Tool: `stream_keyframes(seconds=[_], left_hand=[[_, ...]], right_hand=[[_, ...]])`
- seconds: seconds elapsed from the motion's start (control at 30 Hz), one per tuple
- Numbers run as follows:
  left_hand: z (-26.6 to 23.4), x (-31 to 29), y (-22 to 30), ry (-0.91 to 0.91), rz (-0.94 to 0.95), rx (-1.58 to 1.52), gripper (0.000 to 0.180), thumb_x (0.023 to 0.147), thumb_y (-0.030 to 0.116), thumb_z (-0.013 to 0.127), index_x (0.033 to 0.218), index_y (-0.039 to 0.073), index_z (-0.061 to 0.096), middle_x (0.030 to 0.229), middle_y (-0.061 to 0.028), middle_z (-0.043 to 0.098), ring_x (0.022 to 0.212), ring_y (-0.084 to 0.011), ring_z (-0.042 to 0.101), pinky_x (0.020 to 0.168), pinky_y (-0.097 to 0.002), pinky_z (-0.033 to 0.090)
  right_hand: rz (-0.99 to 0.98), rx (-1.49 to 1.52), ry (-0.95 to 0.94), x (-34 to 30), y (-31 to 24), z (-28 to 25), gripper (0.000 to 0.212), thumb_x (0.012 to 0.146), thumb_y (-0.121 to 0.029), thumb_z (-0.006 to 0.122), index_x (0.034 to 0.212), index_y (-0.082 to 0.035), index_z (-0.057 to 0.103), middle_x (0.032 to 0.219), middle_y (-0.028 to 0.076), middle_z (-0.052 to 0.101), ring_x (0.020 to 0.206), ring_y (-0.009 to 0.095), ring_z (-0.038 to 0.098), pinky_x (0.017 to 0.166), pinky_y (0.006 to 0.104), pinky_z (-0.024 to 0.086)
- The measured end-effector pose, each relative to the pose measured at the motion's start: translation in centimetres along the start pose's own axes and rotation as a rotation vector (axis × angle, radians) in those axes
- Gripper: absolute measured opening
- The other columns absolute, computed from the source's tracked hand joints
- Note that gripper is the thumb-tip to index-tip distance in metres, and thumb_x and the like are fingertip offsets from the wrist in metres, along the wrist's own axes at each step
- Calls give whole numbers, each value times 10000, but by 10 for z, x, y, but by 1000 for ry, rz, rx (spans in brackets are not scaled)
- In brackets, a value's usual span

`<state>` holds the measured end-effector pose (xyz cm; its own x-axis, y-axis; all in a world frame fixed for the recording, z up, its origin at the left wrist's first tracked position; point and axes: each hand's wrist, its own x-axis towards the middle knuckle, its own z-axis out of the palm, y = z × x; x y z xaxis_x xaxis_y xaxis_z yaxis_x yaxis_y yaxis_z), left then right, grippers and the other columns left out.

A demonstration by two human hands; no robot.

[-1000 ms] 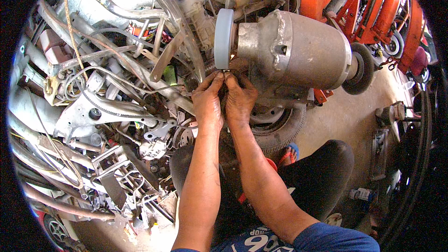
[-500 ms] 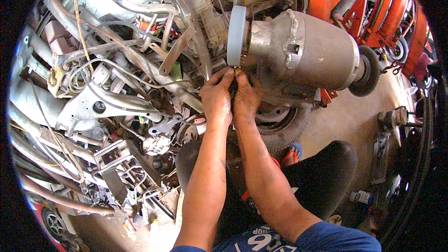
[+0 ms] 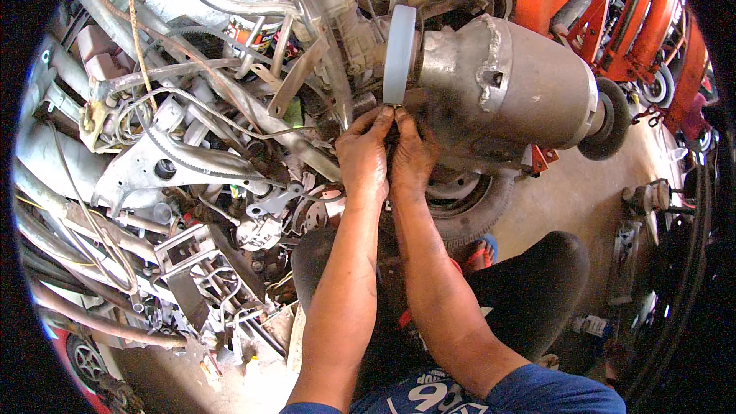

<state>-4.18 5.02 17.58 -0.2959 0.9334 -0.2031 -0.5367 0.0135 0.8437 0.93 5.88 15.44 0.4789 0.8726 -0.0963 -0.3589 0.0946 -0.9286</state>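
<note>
where hands [image 3: 387, 157] meet (under flange [image 3: 399, 54]), gearbox [image 3: 510, 84]

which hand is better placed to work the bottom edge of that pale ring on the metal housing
Left, marginally. The left hand has its fingertips right at the lower edge of the pale ring; the right hand sits just beside it, more under the grey metal housing.

Concrete floor [image 3: 567, 199]: tyre [image 3: 471, 211], scrap-metal heap [image 3: 192, 184] on it.
</note>
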Motion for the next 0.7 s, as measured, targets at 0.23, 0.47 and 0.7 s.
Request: stream_keyframes(seconds=[0.23, 0.47, 0.7], left_hand=[[2, -3, 7, 5, -21, 2, 287, 912, 130, 764, 1107, -77, 726, 963, -95, 728, 844, -144, 645, 803, -270, 519], [-4, 0, 4, -18, -5, 8, 268, 925, 118, 740, 1125, -59, 728, 990, -98, 731, 877, -152, 653, 833, -274, 518], [-8, 2, 2, -28, -13, -157, 263, 926, 102, 730, 1135, -59, 724, 1039, -106, 730, 919, -166, 663, 880, -284, 513]], right_hand=[[-70, 39, -16, 4, 10, -1, 220, 890, -162, 704, 1001, 25, 735, 974, 100, 748, 857, 220, 659, 815, 373, 528], [-72, -126, 1, 2, 6, -2, 213, 890, -159, 699, 977, 31, 741, 939, 104, 754, 838, 221, 659, 815, 378, 524], [-107, -120, -29, -2, -3, 3, 227, 867, -150, 727, 1008, 27, 741, 958, 109, 755, 858, 226, 652, 858, 379, 517]])
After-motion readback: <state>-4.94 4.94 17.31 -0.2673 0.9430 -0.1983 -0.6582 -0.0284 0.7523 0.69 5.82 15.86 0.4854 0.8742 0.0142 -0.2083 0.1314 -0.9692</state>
